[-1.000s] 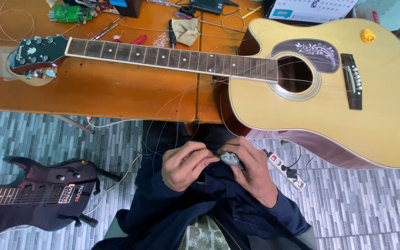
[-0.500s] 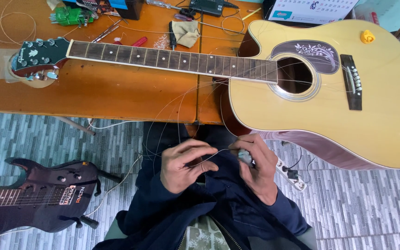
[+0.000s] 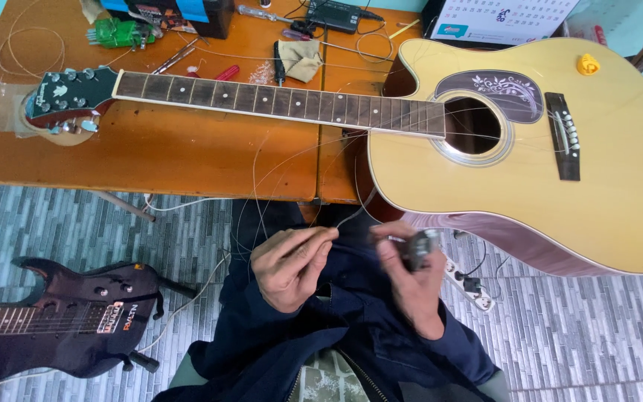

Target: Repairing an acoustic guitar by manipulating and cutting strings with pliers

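A pale acoustic guitar [image 3: 530,171] lies flat on the wooden table [image 3: 150,156], its neck pointing left and its headstock [image 3: 68,93] near the left end. Loose thin strings [image 3: 284,179] hang from it over the table's front edge. Below that edge, over my lap, my left hand [image 3: 288,264] pinches one of these strings between thumb and fingers. My right hand [image 3: 411,275] is blurred and closed around a small dark grey tool [image 3: 418,248]. The two hands are a short gap apart.
A dark electric guitar [image 3: 61,320] lies on the tiled floor at the lower left. A white power strip [image 3: 466,279] sits on the floor under the acoustic guitar's body. Screwdrivers, a cloth [image 3: 299,58], a green tool [image 3: 117,31] and coiled strings crowd the table's back.
My hands have drawn apart: the left pulls a string out leftward, and the right has shifted right and up with the small tool. The view has tilted slightly.
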